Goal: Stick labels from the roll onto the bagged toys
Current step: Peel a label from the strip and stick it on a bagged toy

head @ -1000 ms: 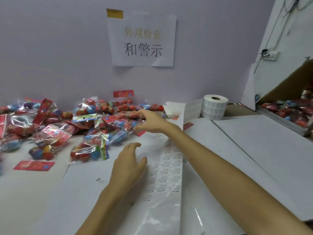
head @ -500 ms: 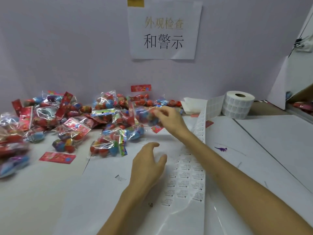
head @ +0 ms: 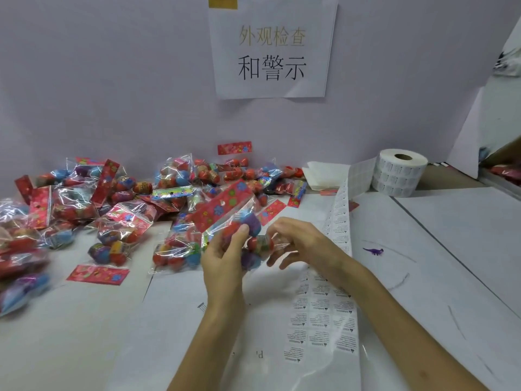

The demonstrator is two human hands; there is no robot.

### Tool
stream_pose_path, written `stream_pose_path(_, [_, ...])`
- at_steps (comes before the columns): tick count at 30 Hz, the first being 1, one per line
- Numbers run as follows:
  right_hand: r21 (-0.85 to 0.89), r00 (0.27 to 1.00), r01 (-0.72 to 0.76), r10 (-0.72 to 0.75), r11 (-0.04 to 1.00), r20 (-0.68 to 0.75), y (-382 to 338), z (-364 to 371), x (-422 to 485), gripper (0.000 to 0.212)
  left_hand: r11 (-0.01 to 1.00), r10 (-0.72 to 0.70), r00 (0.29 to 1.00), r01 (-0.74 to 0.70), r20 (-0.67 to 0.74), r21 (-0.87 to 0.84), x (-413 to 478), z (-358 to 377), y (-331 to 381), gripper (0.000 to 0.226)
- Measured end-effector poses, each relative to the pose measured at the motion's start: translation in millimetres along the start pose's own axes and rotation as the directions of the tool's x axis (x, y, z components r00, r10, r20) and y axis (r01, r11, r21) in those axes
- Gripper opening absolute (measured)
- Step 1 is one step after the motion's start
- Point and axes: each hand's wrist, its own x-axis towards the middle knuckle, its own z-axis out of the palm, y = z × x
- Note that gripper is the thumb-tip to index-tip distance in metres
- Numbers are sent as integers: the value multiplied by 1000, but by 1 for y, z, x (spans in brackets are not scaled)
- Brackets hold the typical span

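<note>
Above tabletop (head: pixel 84 334), left hand (head: pixel 222 263), right hand (head: pixel 306 244) grips both holding bagged toy (head: pixel 225 210); crinkly film: we risk wrinkled label (head: pixel 318 306).

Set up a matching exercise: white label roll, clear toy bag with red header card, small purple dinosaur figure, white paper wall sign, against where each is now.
1. white label roll
2. clear toy bag with red header card
3. small purple dinosaur figure
4. white paper wall sign

A. gripped by left hand and right hand
B. taped to wall
C. standing on end, back right
D. lying right of printed label strip

Pairs: 1-C, 2-A, 3-D, 4-B
</note>
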Motion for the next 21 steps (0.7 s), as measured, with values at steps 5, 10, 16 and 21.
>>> stream_pose_path(5, [-96,973,136,-151,986,-174,2,2,2,28,996,0,993,-11,120,92,-2,3,-4,17])
stream_pose_path(10, [-81,946,150,-167,985,-276,7,2,3,10,969,-125,965,68,232,236,-6,5,-5,21])
stream_pose_path(16, [-143,954,108,-143,984,-264,7,5,4,24,963,-152,979,115,137,242,-4,3,3,32])
stream_pose_path(21, [-153,997,8,-19,988,-71,12,4,0,52,985,-99,995,96,18,140,0,-2,5,24])
